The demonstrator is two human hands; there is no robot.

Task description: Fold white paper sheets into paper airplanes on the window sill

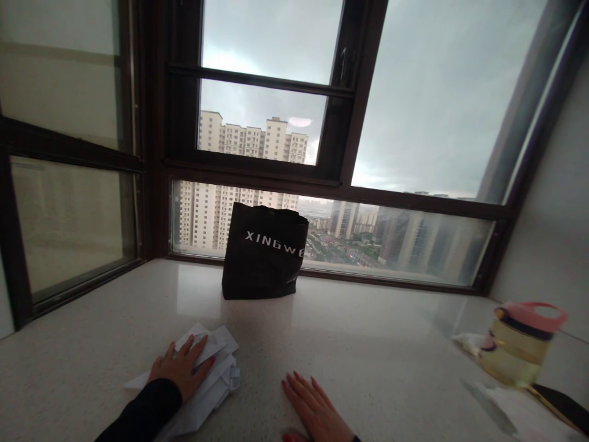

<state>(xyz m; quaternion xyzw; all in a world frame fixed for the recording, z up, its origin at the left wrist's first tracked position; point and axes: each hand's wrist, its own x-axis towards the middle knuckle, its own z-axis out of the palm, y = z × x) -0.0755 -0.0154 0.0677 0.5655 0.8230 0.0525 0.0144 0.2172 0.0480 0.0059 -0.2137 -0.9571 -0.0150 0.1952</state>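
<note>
My left hand [180,367] lies with its fingers spread on top of a loose pile of folded white papers [209,393] at the lower left. Flat on the pale speckled sill, my right hand [315,405] rests to the right of the papers, its fingers stretched out and nothing in it. Part of the right hand is cut off by the bottom edge. Beyond both hands a black bag [264,258] with white lettering stands upright near the window.
On the right stands a bottle with yellowish liquid [518,347] and a pink lid. Crumpled white paper [515,408] and a dark object [564,405] lie near it. Dark window frames [253,172] border the speckled sill [386,331].
</note>
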